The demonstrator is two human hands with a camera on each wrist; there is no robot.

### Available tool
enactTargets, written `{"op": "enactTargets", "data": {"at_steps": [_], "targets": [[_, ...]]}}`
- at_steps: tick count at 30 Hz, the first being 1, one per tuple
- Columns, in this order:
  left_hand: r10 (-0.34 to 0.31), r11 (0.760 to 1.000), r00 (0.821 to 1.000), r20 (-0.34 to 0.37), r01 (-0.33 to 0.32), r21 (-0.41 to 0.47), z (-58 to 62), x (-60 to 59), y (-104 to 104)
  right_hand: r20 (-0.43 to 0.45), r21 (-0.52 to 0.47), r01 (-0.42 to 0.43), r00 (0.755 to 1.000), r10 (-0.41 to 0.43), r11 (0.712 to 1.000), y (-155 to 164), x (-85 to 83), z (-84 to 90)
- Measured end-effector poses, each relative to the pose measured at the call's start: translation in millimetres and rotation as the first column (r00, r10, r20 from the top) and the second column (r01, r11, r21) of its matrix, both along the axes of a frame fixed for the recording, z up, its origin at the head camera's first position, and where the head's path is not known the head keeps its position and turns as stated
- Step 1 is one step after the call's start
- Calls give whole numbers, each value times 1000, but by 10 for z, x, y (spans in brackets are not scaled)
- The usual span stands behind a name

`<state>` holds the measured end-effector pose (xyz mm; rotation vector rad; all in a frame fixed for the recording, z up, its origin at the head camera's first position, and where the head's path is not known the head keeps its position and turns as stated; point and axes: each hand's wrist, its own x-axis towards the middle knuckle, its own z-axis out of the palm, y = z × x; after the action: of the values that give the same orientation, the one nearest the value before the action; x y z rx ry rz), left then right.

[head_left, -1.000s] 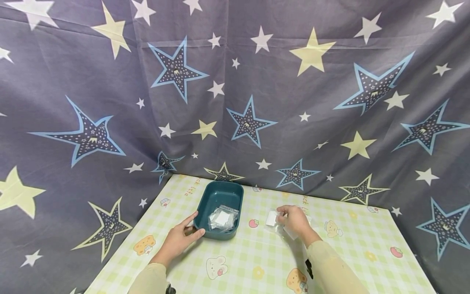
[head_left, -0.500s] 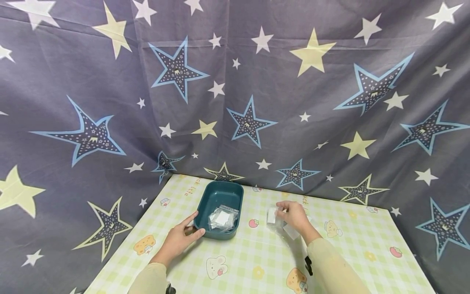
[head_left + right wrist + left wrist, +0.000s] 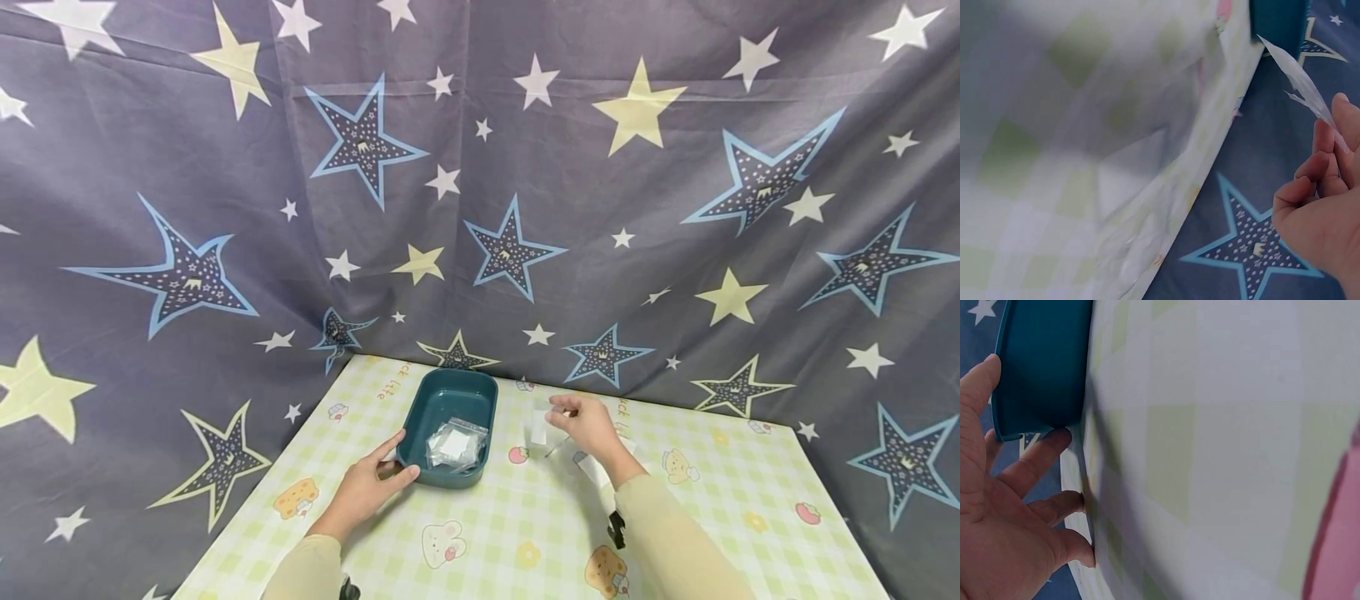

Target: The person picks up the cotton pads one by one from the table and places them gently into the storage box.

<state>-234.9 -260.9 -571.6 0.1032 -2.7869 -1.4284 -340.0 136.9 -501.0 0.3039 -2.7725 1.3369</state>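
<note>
A teal tray [image 3: 420, 417] sits on the checked tablecloth and holds a few clear packets with white pads [image 3: 453, 446]. My left hand [image 3: 397, 462] rests at the tray's near left corner, thumb against the front wall and fingers along the side. In the left wrist view the thumb lies along the tray [image 3: 1041, 369] and the fingers [image 3: 1041, 462] touch the table. My right hand [image 3: 558, 412] pinches a small clear packet [image 3: 536, 429] just above the table, right of the tray. The right wrist view shows this packet [image 3: 1300, 81] edge-on between my fingertips [image 3: 1329, 144].
Another clear packet [image 3: 596, 471] lies on the table [image 3: 525, 533] below my right wrist. A star-patterned dark cloth [image 3: 525, 208] hangs behind and around the table. The tray's corner [image 3: 1279, 19] shows at the top of the right wrist view.
My right hand has lifted the packet off the table and carried it left, toward the tray. The left hand and the tray have stayed put.
</note>
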Motion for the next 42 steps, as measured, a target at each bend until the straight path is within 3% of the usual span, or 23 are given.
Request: {"op": "enactTargets", "data": {"at_steps": [5, 10, 14, 25, 29, 36, 42], "targets": [[0, 1000, 1000, 0, 0, 0, -7, 1, -1, 8, -136, -23, 1000, 24, 990, -197, -15, 78], [-1, 1000, 1000, -8, 1, 1, -17, 1, -3, 61, -297, 6, 998, 13, 955, -454, -11, 117], [-3, 1000, 1000, -13, 3, 3, -22, 1, -5, 81, -367, 37, 997, -8, 930, -672, 0, 99], [0, 1000, 1000, -8, 0, 7, -19, -7, -4, 181, -418, 31, 982, 50, 908, -1138, 137, -56], [0, 1000, 1000, -4, 0, 10, -13, -1, 1, 167, -437, -13, 981, 95, 899, -1259, 189, -94], [-2, 1000, 1000, 3, 2, 10, -2, 5, 15, 152, -360, -67, 980, 130, 931, -1352, 257, -113], [0, 1000, 1000, 15, 0, 17, -7, 5, 10, 146, -344, -116, 974, 175, 932, -1411, 296, -88]]}}
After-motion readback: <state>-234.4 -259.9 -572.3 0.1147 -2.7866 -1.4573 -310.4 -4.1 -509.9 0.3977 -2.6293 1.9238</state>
